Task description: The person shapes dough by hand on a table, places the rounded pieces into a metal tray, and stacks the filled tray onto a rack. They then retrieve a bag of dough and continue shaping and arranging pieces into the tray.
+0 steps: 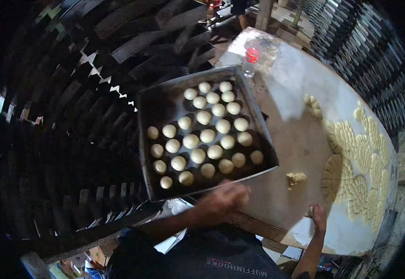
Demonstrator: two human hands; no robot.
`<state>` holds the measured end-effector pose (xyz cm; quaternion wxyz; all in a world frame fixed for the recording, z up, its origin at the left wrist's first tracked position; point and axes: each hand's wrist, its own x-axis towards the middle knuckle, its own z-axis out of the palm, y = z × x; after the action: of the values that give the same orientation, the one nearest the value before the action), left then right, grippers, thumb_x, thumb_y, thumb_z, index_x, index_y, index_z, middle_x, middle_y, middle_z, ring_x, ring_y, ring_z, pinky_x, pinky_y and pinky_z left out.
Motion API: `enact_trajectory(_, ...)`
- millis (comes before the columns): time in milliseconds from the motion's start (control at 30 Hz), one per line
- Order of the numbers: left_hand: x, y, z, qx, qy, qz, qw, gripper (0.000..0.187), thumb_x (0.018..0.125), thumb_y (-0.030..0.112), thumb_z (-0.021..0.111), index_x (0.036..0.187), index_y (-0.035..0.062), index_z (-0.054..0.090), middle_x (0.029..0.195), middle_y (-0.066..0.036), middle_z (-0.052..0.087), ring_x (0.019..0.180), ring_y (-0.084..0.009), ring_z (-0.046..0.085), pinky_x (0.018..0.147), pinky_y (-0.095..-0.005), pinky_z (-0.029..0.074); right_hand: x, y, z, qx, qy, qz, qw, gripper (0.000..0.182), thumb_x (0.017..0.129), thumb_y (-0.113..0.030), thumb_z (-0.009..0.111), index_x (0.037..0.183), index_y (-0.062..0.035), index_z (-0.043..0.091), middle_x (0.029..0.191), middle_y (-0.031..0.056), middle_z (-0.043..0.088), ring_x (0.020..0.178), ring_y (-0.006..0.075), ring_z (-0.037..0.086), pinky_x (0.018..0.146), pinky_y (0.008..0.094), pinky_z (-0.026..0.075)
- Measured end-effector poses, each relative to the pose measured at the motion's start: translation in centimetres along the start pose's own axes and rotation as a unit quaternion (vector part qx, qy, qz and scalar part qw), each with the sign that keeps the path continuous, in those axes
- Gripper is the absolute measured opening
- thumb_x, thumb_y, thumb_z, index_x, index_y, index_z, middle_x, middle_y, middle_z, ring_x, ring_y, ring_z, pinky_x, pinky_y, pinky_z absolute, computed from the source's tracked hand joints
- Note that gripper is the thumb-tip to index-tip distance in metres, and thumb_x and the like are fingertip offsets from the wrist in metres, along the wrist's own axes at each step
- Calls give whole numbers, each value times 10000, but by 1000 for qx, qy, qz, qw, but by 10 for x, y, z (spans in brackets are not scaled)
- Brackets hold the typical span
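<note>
A dark square baking tray [163, 100] holds many pale round dough balls [207, 136] in loose rows, with a bare patch at its far left corner. My left hand [225, 199] is at the tray's near edge, fingers curled in; it is slightly blurred and whatever is inside is hidden. Over on the table's near side, my right hand [318, 216] rests low with its fingers closed, and I cannot make out what they hold. Beyond it lies a crumbly lump of dough [296, 180] on the brown part of the tabletop.
Many flattened, segmented dough pieces [363, 153] cover the right side of the white table [288, 88]. A clear bottle with a red top [252, 56] stands behind the tray. Stacked wooden slats [137, 46] rise at left, and a person's leg [243, 21] shows far back.
</note>
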<state>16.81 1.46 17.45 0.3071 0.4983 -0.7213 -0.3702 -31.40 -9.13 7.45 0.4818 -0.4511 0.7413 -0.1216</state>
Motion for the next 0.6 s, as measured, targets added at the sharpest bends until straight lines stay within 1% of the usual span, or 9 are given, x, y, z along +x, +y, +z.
enact_trajectory(33, 3, -5, -50, 73, 53, 48, 995, 475, 889, 152, 661, 1311, 8, 498, 1307, -211, 527, 1209, -386, 511, 1015, -466, 435, -9, -43, 24, 42, 0, -82, 996, 285, 930, -261, 532, 981, -3, 641, 917, 113, 592, 840, 229, 620, 672, 368, 541)
enact_trajectory(67, 8, -9, -94, 87, 139, -30, 986, 463, 862, 120, 673, 1287, 16, 523, 1252, -204, 564, 1158, -367, 554, 964, -455, 474, -24, -91, 52, 85, 0, -160, 983, 306, 942, -270, 517, 1007, 0, 647, 909, 102, 601, 797, 188, 621, 628, 329, 548)
enact_trajectory(167, 22, -126, -187, 209, 222, -141, 942, 367, 864, 101, 618, 1218, 14, 575, 1134, -225, 607, 1141, -403, 551, 990, -441, 443, -87, -256, 153, 34, -70, -391, 917, 301, 942, -209, 563, 1128, 24, 606, 1030, 155, 654, 904, 206, 645, 771, 335, 541)
enact_trajectory(200, 26, -155, -199, 226, 221, -171, 933, 360, 861, 124, 616, 1200, 9, 582, 1114, -235, 609, 1136, -408, 549, 987, -448, 438, -81, -289, 184, -35, -54, -561, 825, 287, 915, -153, 595, 1142, 22, 592, 1066, 171, 647, 970, 241, 640, 821, 353, 531)
enact_trajectory(267, 25, -185, -207, 245, 230, -199, 921, 356, 857, 146, 613, 1183, 4, 589, 1094, -244, 611, 1131, -414, 547, 984, -455, 434, -99, -368, 244, -73, -46, -681, 727, 302, 885, -120, 622, 1152, 14, 574, 1113, 199, 613, 1031, 341, 623, 886, 411, 504)
enact_trajectory(367, 24, -206, -208, 353, 153, -155, 910, 371, 815, 119, 598, 1145, -51, 596, 1150, -226, 597, 1070, -407, 576, 944, -452, 474, -65, -428, 357, -73, -80, -719, 687, 379, 851, -192, 694, 1167, -17, 579, 1126, 181, 615, 1009, 367, 612, 895, 441, 493)
enact_trajectory(433, 21, -214, -208, 259, 143, -210, 932, 409, 814, 205, 614, 1151, -27, 608, 1159, -211, 597, 1112, -402, 557, 964, -470, 460, -19, -423, 411, -202, -109, -669, 707, 378, 857, -236, 687, 1153, -20, 593, 1127, 167, 615, 1043, 371, 596, 925, 471, 482)
enact_trajectory(533, 14, -204, -218, 262, 139, -233, 926, 497, 810, 280, 650, 1241, 38, 594, 1275, -219, 545, 1216, -392, 502, 1021, -466, 429, -29, -406, 374, -284, -50, -711, 641, 327, 865, -214, 651, 1124, -19, 605, 1090, 157, 618, 1124, 345, 559, 1014, 438, 438)
enact_trajectory(600, 23, -185, -214, 388, 127, -219, 886, 583, 817, 306, 686, 1310, 41, 525, 1282, -225, 553, 1193, -400, 516, 999, -478, 426, -41, -379, 303, -146, -30, -719, 679, 271, 828, -147, 643, 1072, -32, 616, 1074, 145, 612, 1097, 345, 556, 1030, 450, 393)
